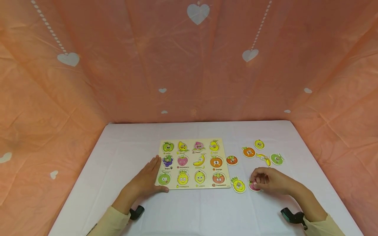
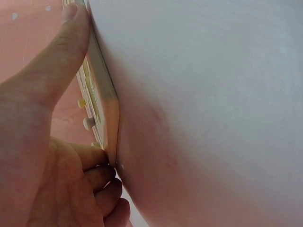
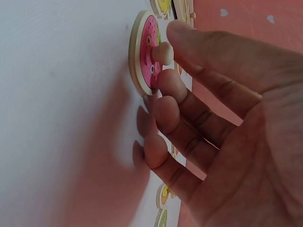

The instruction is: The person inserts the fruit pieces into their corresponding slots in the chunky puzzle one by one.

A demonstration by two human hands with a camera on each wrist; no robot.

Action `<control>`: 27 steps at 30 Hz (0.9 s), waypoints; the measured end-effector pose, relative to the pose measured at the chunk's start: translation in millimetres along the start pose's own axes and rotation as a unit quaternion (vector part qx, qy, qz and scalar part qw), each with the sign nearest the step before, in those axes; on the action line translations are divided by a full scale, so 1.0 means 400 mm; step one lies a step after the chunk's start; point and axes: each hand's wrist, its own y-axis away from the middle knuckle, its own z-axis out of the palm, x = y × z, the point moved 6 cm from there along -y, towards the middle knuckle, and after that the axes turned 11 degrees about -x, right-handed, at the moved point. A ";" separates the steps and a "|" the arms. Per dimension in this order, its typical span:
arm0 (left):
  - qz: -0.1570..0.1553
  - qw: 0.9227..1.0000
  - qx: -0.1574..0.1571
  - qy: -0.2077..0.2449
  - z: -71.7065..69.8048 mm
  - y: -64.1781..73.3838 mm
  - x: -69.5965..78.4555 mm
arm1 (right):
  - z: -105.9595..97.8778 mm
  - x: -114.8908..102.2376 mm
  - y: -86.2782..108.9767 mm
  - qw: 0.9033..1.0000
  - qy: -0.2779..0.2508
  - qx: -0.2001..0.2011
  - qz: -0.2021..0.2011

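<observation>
A cream fruit puzzle board (image 1: 189, 189) lies on the table, with several knobbed pieces in it. My left hand (image 1: 146, 177) rests at its near left corner, fingers along the left side and thumb at the front edge. In the left wrist view, the thumb (image 2: 57, 61) touches the board's edge (image 2: 106, 94). My right hand (image 1: 274, 181) is over a strawberry puzzle piece (image 1: 253, 186). In the right wrist view, the fingertips surround the wooden knob (image 3: 163, 53) of that strawberry piece, with a gap between thumb and knob. The index fingertip is hidden.
A pineapple piece (image 1: 238, 185) and a persimmon piece (image 1: 232, 160) lie right of the board. Farther right are an orange piece (image 1: 248, 152), a lemon piece (image 1: 259, 144), a banana piece (image 1: 263, 159) and a green fruit piece (image 1: 277, 159). Orange cloth (image 1: 195, 82) surrounds the white table.
</observation>
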 end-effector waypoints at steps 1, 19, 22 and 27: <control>0.000 1.000 -0.001 0.000 0.000 0.000 0.000 | 0.000 0.001 0.000 1.000 -0.002 -0.001 0.002; -0.004 1.000 -0.003 0.001 -0.004 0.001 0.008 | -0.004 0.007 0.002 1.000 0.013 -0.006 -0.007; -0.002 1.000 -0.002 0.006 -0.004 0.002 0.009 | -0.005 0.008 0.000 1.000 0.015 -0.005 0.003; -0.004 1.000 -0.001 0.006 -0.004 0.003 0.007 | -0.012 0.007 -0.006 1.000 0.026 0.003 0.015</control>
